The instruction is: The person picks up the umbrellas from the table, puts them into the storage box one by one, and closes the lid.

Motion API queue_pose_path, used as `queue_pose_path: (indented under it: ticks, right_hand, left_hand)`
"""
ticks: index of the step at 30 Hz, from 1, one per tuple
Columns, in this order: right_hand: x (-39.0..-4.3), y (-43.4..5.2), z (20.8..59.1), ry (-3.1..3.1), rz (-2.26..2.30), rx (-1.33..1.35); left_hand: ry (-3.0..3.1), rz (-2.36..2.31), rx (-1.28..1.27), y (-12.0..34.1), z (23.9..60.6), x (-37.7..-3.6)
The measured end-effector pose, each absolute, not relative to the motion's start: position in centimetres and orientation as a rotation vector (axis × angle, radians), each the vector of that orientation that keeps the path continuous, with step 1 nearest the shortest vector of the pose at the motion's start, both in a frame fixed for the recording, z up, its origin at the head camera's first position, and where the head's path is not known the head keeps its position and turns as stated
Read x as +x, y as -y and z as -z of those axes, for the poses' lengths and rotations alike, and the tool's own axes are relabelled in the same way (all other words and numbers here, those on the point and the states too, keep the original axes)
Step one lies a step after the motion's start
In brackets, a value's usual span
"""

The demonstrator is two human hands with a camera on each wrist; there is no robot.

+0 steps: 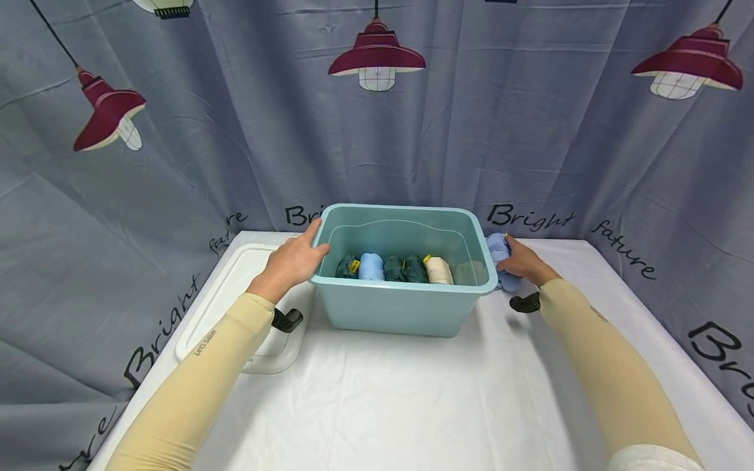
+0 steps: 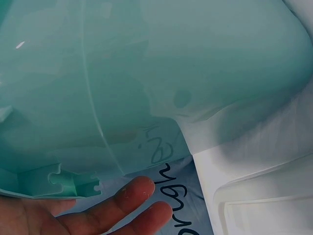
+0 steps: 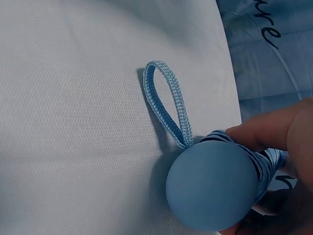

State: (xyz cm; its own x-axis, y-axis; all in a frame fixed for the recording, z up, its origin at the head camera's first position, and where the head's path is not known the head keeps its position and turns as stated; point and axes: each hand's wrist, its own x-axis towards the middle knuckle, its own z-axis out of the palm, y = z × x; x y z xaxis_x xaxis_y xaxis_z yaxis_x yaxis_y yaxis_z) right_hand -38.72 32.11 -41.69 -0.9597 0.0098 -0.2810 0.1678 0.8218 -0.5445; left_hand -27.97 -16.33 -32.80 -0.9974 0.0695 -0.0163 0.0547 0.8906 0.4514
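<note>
A teal plastic storage bin [image 1: 391,307] stands on the white table. Inside, a row of rolled bundles runs along its floor: dark green ones [image 1: 415,269], a light blue one [image 1: 371,266] and a beige one [image 1: 438,270]. My left hand [image 1: 294,260] holds the bin's left rim, thumb over the edge and fingers outside, seen close in the left wrist view. Right of the bin, my right hand [image 1: 523,260] grips a light blue folded umbrella [image 3: 212,186] low over the table. Its round end and wrist loop [image 3: 166,103] face the right wrist camera.
A whitish bin lid [image 1: 203,314] lies on the table at the left, partly under my left forearm. A grey-blue curtain [image 1: 459,144] with printed lamps hangs behind and at both sides. White cloth [image 1: 400,399] covers the table in front.
</note>
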Motion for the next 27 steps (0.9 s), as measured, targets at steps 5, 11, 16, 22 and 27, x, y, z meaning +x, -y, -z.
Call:
queue_pose_path:
  ticks: [5,11,16,22,27]
  right_hand:
    - [-38.7,-32.4,41.5,-2.749,0.873,0.130]
    - [-38.7,-32.7,41.7,-2.687,1.035,0.131]
    - [-38.2,-33.1,41.4,-2.560,1.186,0.174]
    - [-37.5,-33.2,40.5,-2.510,1.207,0.200]
    - [-37.1,-33.1,39.9,-2.523,1.187,0.242]
  left_hand:
    - [-3.025,-0.721,0.101,16.3,32.8,-27.9]
    - [-3.034,-0.716,0.103,16.3,32.8,-28.0]
    - [-3.028,-0.701,0.105,16.3,32.9,-28.0]
    - [-3.032,-0.699,0.100,16.3,32.9,-28.0]
    - [-3.026,-0.712,0.097,16.3,32.8,-27.9]
